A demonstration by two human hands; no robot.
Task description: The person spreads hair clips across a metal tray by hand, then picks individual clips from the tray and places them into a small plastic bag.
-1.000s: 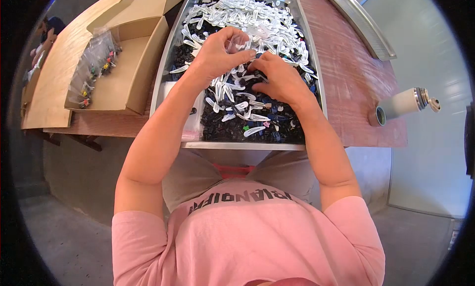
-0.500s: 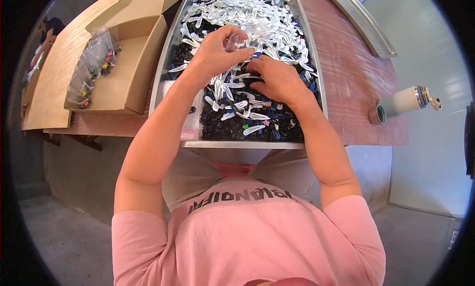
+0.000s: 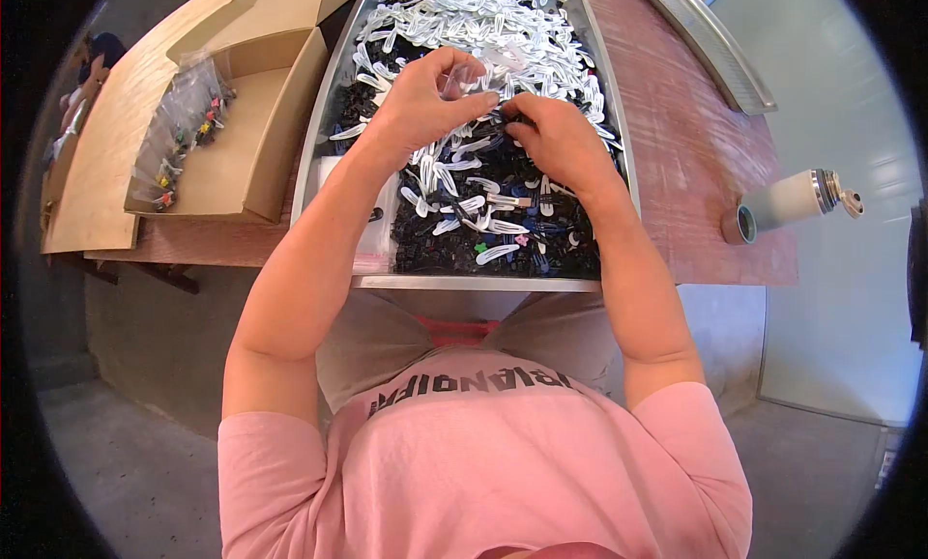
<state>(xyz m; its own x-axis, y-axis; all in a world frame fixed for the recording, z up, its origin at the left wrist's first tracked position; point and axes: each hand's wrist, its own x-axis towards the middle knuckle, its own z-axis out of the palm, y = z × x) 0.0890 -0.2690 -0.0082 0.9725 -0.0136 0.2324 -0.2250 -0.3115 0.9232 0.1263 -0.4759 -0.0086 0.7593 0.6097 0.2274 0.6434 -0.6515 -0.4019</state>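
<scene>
A metal tray [image 3: 474,284] holds a deep heap of white snap hair clips [image 3: 503,37] and small black pieces [image 3: 435,255]. My left hand [image 3: 425,103] is above the middle of the heap, its fingers curled round a small clear plastic bag [image 3: 454,80]. Close by on its right, my right hand [image 3: 561,145] has its thumb and forefinger drawn together beside the left thumb. Something dark shows at those fingertips, too small to name. Flat clear bags [image 3: 375,240] lie in the tray's front left corner.
An open cardboard box [image 3: 261,143] at left contains filled clear bags [image 3: 184,124] with colourful pieces. To the right are a thermos bottle [image 3: 793,198], a cup [image 3: 739,225] and another metal tray [image 3: 715,52]. Another person [image 3: 97,57] is at the far left.
My right hand has lifted slightly up and right from the heap, its fingers drawing together near the left thumb. My left hand stays almost still with the bag.
</scene>
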